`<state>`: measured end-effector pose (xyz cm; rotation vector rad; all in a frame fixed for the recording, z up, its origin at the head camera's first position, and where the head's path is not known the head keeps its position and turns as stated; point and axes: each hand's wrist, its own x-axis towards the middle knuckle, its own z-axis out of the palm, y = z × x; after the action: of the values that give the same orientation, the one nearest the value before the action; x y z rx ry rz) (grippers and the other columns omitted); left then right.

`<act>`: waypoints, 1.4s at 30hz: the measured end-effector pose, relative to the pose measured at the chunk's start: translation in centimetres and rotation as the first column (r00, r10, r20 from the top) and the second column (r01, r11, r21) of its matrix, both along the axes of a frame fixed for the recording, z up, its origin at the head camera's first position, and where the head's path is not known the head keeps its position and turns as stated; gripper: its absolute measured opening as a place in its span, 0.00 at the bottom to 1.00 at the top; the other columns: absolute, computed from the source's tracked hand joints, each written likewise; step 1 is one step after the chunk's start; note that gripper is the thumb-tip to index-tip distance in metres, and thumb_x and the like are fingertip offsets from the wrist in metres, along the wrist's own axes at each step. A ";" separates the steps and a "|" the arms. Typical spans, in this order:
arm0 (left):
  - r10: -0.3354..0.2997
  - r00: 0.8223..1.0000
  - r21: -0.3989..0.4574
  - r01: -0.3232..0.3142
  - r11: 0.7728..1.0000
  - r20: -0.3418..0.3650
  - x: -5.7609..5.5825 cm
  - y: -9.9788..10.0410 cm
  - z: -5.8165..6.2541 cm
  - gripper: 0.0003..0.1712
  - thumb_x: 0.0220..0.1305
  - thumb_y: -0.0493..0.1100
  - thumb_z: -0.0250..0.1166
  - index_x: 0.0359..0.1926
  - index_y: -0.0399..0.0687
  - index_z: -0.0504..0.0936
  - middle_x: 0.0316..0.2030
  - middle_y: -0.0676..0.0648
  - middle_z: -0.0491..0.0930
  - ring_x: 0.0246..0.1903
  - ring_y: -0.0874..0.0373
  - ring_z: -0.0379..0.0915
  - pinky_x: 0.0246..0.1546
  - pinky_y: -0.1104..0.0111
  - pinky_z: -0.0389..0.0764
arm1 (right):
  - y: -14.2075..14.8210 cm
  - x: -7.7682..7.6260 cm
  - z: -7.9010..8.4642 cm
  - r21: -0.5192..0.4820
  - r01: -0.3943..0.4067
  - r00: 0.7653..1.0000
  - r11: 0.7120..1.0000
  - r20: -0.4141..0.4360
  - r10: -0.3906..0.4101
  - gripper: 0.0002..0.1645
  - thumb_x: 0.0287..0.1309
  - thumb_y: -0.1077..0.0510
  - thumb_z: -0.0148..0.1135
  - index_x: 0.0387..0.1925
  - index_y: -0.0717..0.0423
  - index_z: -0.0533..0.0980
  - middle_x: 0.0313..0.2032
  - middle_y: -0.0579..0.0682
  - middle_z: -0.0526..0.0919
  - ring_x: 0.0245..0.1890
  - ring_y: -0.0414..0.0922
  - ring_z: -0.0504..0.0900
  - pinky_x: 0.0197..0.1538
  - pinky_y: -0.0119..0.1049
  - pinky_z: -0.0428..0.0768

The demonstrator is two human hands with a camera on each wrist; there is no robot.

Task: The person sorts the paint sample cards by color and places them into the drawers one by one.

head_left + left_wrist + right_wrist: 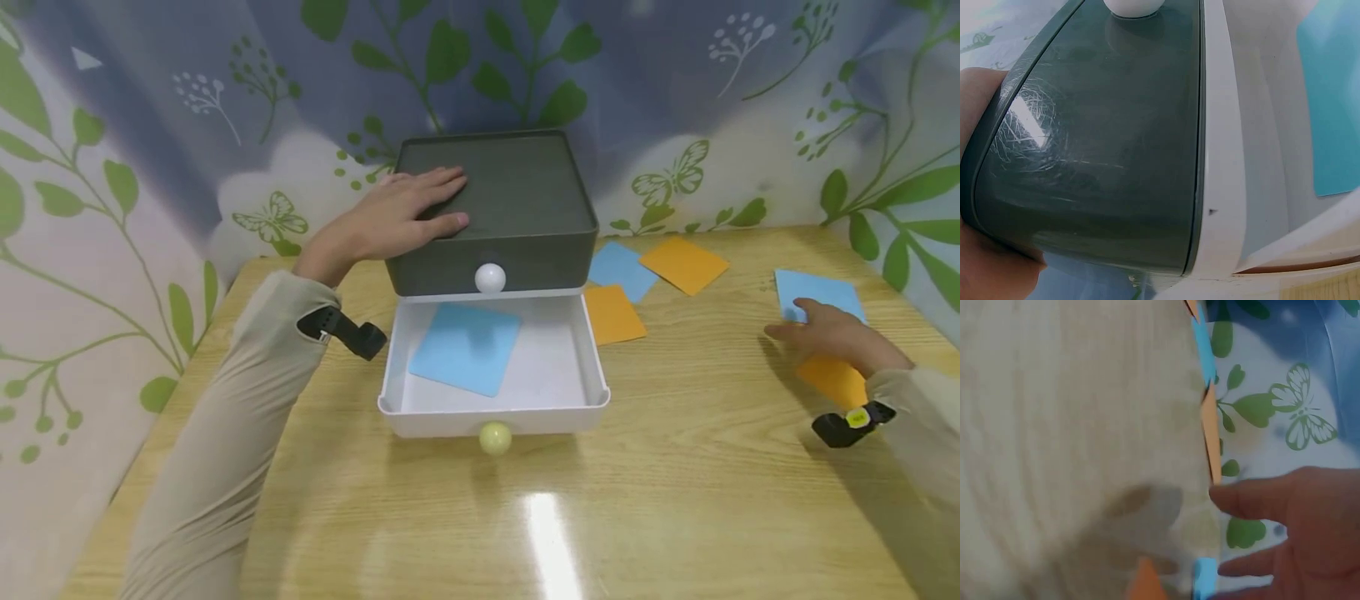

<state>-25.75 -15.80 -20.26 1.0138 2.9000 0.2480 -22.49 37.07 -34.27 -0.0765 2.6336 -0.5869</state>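
Note:
My left hand (401, 212) rests with its fingers spread on the top of a dark grey drawer box (517, 179) with a white knob (490, 278). Below, a white drawer (555, 358) with a yellow-green knob (495, 438) is pulled out. A light blue square sheet (467, 348) lies inside it. Far to the right, my right hand (840, 333) hovers with extended fingers over another blue sheet (819, 292) and an orange sheet (832, 379), partly covering both. In the right wrist view, nothing shows between its thumb and fingers.
Beside the box on the wooden table (697, 467) lie a blue sheet (621, 271) and two orange ones, one farther back (684, 264) and one against the drawer (615, 314). A leaf-patterned curtain (660, 100) hangs right behind the box.

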 end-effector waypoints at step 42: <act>0.004 1.000 0.007 -0.004 1.000 -0.011 -0.1 -0.1 -0.1 0.38 0.74 0.56 0.45 0.75 0.41 0.49 0.75 0.43 0.44 0.74 0.49 0.38 0.70 0.53 0.44 | -1.5 -1.0 -0.4 0.035 0.128 0.991 0.991 0.022 -0.129 0.69 0.41 0.31 0.73 0.59 0.84 0.55 0.55 0.81 0.57 0.51 0.72 0.61 0.52 0.65 0.66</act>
<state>-25.84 -15.87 -20.40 1.0132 2.9137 0.2538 -23.52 35.53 -34.64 0.1105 2.6376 -0.5816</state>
